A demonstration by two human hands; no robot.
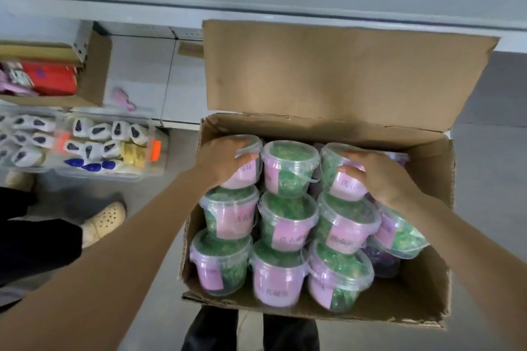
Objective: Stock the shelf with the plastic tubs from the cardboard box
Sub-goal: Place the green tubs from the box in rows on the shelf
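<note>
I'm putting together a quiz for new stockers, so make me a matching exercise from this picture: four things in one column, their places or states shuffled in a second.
1. left hand
2. right hand
3. box flap
4. shoe

A. on the floor
B. grips the far-left tub
C. stands open
D. grips the third tub, far row

Pairs: 1-B, 2-D, 3-C, 4-A

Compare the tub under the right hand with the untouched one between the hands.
The right hand grips the right tub over its lid; nothing touches the middle tub. The middle tub's lid shows whole; the hand hides part of the right tub's lid. Both are clear, hold green stuff and carry pink labels.
</note>
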